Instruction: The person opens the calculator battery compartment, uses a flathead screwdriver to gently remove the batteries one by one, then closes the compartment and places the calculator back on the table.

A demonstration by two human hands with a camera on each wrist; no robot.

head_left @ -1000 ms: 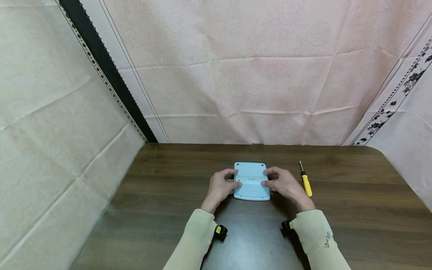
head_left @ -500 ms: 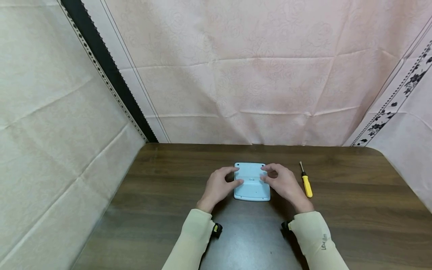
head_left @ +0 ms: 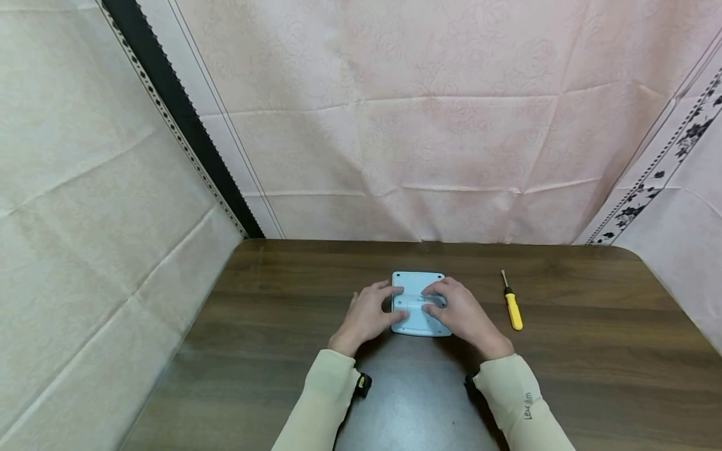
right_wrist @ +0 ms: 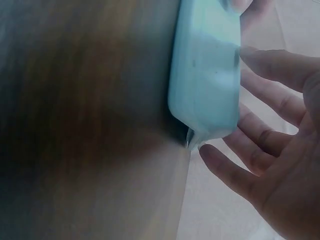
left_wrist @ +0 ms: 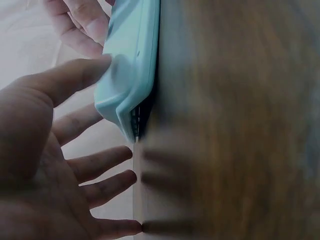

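Note:
A light blue plastic device (head_left: 419,326) lies flat on the wooden table, a recessed panel across its middle. The left hand (head_left: 366,315) is at its left side, thumb and index finger extended over the surface. From the right, the right hand (head_left: 464,312) reaches over the device, thumb and index near its centre. In the left wrist view the left thumb touches the face of the device (left_wrist: 127,65), other fingers spread beside its edge. The right wrist view has the right thumb tip at the surface of the device (right_wrist: 210,85), fingers spread behind. Neither hand grips it.
A screwdriver (head_left: 513,310) with a yellow handle lies on the table (head_left: 598,351) to the right of the right hand. Pale patterned cloth (head_left: 440,138) hangs behind the table's back edge, and more cloth (head_left: 101,250) is at the left.
The right hand has moved left over the device, from its right edge to near its centre. The left hand has shifted slightly, its fingers more spread. The device has stayed in place.

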